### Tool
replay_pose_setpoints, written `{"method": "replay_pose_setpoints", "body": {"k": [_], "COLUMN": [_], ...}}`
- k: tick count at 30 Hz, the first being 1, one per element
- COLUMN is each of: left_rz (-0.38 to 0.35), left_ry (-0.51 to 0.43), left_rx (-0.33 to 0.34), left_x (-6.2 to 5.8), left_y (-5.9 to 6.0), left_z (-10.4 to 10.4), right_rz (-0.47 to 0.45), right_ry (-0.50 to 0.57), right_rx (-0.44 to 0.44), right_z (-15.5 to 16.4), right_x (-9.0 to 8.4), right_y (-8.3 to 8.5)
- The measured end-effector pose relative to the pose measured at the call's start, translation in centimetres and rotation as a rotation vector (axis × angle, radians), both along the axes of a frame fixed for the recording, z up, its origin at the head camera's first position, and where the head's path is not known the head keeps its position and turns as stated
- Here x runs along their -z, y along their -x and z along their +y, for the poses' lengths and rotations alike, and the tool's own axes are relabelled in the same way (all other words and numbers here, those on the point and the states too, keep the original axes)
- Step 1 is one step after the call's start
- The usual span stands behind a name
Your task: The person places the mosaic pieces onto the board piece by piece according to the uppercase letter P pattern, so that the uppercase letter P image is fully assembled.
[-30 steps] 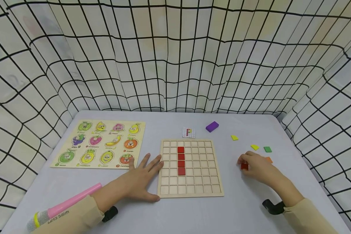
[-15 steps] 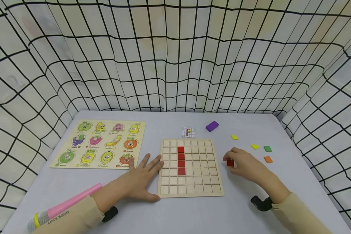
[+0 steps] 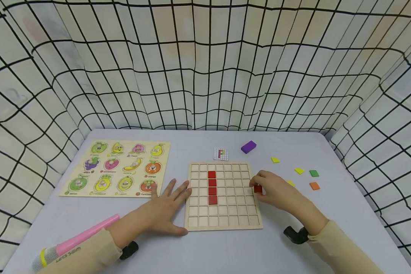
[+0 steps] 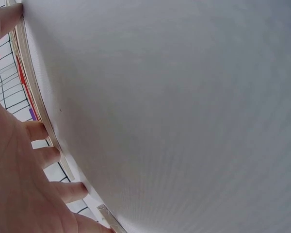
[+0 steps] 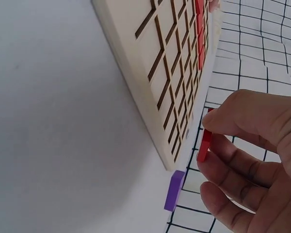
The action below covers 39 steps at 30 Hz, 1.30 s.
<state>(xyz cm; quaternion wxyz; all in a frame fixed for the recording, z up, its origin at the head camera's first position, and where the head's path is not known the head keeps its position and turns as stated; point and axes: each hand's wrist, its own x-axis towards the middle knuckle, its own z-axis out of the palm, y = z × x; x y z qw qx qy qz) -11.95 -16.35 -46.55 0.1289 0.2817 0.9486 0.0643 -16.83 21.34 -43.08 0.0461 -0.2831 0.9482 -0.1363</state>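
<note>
My right hand [image 3: 277, 190] pinches a small red square tile [image 5: 204, 141] between thumb and fingertips, at the right edge of the wooden grid board [image 3: 238, 209]. One column of the board holds several red tiles [image 3: 212, 191] set in its squares. My left hand [image 3: 166, 211] lies spread on the table, its thumb and fingertips touching the board's left edge. In the left wrist view, the fingers [image 4: 70, 191] reach toward the board's side. Behind the board lies a small printed pattern card [image 3: 221, 154].
A fruit puzzle board [image 3: 114, 167] lies at the left, with a pink tube-shaped object [image 3: 85, 233] before it. Further right are a purple block [image 3: 248, 147], yellow tiles [image 3: 299, 171], a green tile [image 3: 314, 173] and an orange tile [image 3: 314, 186]. Black-lined fabric walls surround the table.
My right hand has carried the red tile leftward from the loose tiles to the board's right edge, uncovering the orange tile and a yellow one. The left hand has stayed put.
</note>
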Motion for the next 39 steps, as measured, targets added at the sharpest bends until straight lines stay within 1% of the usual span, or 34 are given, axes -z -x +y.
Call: {"method": "replay_pose_setpoints", "body": {"k": [5,13,19,31,39], "left_rz": [0.001,0.0,0.001,0.012,0.008], "left_ry": [-0.006,0.001,0.002,-0.002,0.01], "left_rx": [0.001,-0.003,0.001,0.007,0.001], "left_x": [0.0,0.1,0.2,0.0,0.1], "left_y": [-0.1,0.0,-0.1,-0.1,-0.1], "left_z": [0.0,0.0,0.1,0.0,0.0], "right_rz": [0.004,-0.063,-0.083,-0.079,-0.066], "right_ry": [0.021,0.046,0.066,0.081,0.065], "right_rx": [-0.018,0.008,0.009,-0.077,-0.142], "right_z": [-0.8,-2.2,-2.8,-4.8,-6.8], "right_x": [-0.3,-0.6,-0.7,0.1,1.1], "right_y": [-0.1,-0.6,-1.0,-1.3,-1.5]}}
